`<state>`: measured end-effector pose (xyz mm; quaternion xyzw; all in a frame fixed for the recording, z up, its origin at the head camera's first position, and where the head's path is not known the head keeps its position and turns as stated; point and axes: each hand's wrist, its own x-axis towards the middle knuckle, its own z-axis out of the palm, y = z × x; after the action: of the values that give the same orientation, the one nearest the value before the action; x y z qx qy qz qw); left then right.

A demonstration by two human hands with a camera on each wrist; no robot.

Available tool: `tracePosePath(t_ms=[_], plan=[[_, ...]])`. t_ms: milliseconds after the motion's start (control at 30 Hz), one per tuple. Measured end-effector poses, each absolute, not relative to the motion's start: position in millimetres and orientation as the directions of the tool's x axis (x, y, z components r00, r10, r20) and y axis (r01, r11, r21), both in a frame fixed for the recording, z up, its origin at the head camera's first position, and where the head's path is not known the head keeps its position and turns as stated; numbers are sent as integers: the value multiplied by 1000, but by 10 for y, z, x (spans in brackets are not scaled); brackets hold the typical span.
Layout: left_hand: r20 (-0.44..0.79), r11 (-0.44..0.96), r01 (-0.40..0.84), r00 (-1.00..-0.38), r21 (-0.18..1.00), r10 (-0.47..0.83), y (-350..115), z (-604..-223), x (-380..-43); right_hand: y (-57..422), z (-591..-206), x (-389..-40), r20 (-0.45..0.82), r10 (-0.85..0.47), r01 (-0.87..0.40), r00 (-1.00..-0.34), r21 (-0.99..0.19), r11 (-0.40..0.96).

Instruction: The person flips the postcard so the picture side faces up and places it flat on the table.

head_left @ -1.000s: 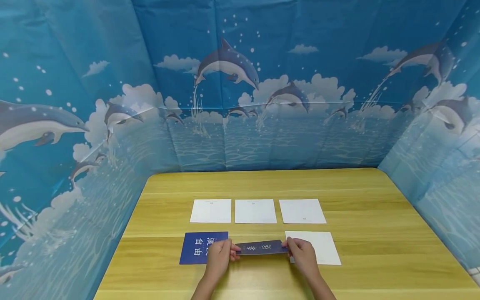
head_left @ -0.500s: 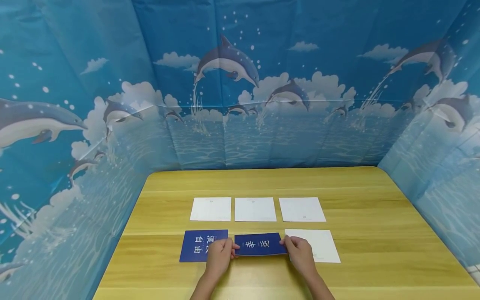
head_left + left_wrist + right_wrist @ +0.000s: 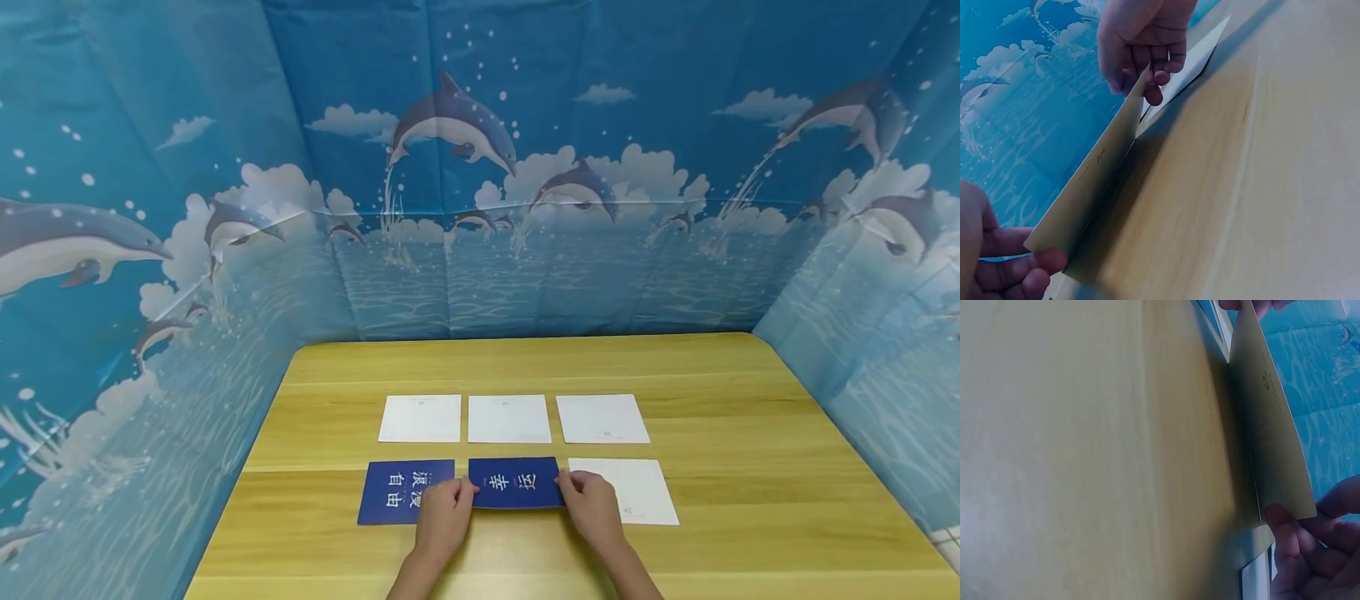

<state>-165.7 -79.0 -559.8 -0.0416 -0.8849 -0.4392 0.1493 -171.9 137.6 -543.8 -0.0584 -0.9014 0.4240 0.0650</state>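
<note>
Between both hands is a dark blue card (image 3: 514,483) with white characters, pinched at its two near corners. My left hand (image 3: 442,517) grips the left corner and my right hand (image 3: 592,508) the right one. In the left wrist view the card's pale underside (image 3: 1094,169) shows, its near edge raised off the table and its far edge low against the wood. The right wrist view shows that same underside (image 3: 1266,419) tilted up. Left of it lies another blue card (image 3: 390,492) with white characters, partly behind my left hand. A white card (image 3: 648,492) lies partly behind my right hand.
Farther back, three white cards lie in a row: a left card (image 3: 420,418), a middle card (image 3: 509,418) and a right card (image 3: 602,418). The wooden table (image 3: 750,500) meets a blue dolphin-print curtain (image 3: 525,275) behind and at the sides.
The held card has tilted from nearly edge-on to showing more of its blue face, and its far edge has moved away from me and down. Both hands keep their pinch.
</note>
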Motion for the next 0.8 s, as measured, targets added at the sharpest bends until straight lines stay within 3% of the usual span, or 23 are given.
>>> tracePosePath(t_ms=[333,800], plan=[[328,638,220,-943,738,-54,-790,-5623,-1653,1347,-5477,-1720,81,151,39,-985,-753,657],[276,656,186,-960,731,-36,-832,-5656,-1632,1321,-5468,-1688,54,120,40,-991,-745,666]])
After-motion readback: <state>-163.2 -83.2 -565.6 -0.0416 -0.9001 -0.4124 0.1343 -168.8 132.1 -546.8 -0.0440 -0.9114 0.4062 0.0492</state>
